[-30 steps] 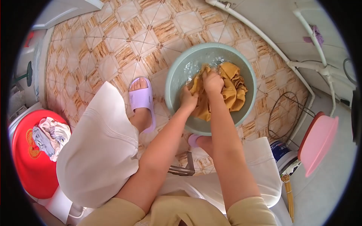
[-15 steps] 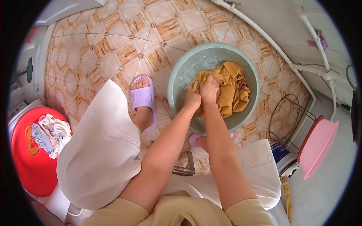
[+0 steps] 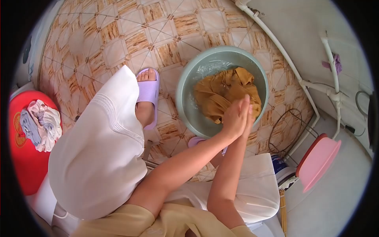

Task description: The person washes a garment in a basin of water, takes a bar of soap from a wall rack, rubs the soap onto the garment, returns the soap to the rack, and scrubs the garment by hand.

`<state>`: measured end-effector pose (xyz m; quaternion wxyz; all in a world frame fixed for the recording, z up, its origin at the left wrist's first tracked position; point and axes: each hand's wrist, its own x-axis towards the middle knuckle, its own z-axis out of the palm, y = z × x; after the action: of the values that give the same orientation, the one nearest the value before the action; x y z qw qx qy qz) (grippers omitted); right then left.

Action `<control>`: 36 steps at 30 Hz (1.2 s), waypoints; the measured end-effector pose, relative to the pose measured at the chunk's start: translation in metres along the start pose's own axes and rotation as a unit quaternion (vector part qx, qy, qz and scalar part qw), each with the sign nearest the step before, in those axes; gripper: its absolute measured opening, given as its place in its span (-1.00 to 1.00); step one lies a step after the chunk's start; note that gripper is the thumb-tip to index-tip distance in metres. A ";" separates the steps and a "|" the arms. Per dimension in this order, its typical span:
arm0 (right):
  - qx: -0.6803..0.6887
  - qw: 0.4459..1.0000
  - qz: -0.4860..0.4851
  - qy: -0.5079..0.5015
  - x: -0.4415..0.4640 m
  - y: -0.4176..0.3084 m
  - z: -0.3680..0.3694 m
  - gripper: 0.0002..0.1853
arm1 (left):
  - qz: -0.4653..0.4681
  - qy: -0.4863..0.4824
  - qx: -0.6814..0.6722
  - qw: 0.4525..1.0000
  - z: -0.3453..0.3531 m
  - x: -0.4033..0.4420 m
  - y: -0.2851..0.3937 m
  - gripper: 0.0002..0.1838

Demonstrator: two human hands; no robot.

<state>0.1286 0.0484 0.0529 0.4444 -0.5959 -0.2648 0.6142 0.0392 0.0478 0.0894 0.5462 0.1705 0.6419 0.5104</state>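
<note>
A mustard-brown garment (image 3: 219,93) lies wet and crumpled in the grey-green basin (image 3: 182,114), with some water and suds around it. Over the basin's near right side, my left hand (image 3: 235,119) and my right hand (image 3: 248,120) are pressed palm to palm. Their fingers stretch out straight, pointing away from me, and nothing shows between them. The fingertips overlap the garment in the view; whether they touch it I cannot tell.
A red tub (image 3: 31,173) with pale clothes (image 3: 47,124) stands at the left. White pipes (image 3: 284,55) run along the right wall. A pink basin (image 3: 319,166) leans there beside a wire loop and a bucket (image 3: 281,168). My feet wear lilac slippers (image 3: 148,91).
Both hands have left the garment and drawn back toward me and to the right, coming together palm to palm. The garment now lies more spread out to the left.
</note>
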 end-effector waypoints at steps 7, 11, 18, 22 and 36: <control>0.194 0.969 -0.043 0.146 -0.031 -0.079 0.038 -0.45 | -0.223 0.131 -0.213 0.942 -0.026 0.016 -0.031 -0.34; 0.302 0.952 -0.022 0.047 -0.061 -0.079 0.069 -0.47 | -0.332 -0.247 -0.620 0.667 -0.043 0.028 -0.018 -0.20; -0.023 0.994 -0.070 0.078 -0.037 -0.051 0.046 -0.51 | -0.389 -0.087 -0.486 0.778 -0.074 0.049 0.005 -0.63; 0.026 0.998 0.007 -0.054 -0.033 -0.054 0.054 -0.52 | -0.380 -0.192 -0.428 0.797 -0.082 0.053 0.010 -0.66; -0.298 0.944 -0.043 0.136 0.022 0.070 -0.046 -0.72 | 0.107 -0.097 -0.007 0.990 -0.036 0.019 -0.023 -0.67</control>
<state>0.1593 0.0254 -0.0254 0.3044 -0.7669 -0.3983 0.4008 0.0086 0.0360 0.0553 0.5493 0.2827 0.5608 0.5512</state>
